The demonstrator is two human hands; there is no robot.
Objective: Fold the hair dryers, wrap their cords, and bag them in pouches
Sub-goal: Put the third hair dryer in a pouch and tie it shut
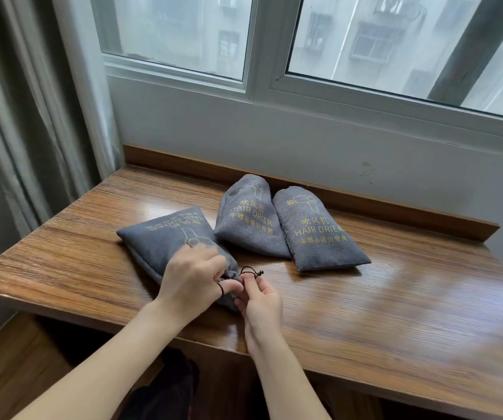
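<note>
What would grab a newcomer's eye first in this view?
Both hands, left hand and right hand, work the dark drawstring at the mouth of the nearest grey pouch near the wooden desk's front edge. Behind it, two filled pouches lie side by side under the window.

A single head-worn, wide-angle view looks forward and steeply down from above the near edge of the table (395, 313), close enough that both forearms enter from the bottom of the frame. It faces a window (304, 40) across the top and a curtain (17, 116) at the left. Straight lines bow toward the frame edges.
</note>
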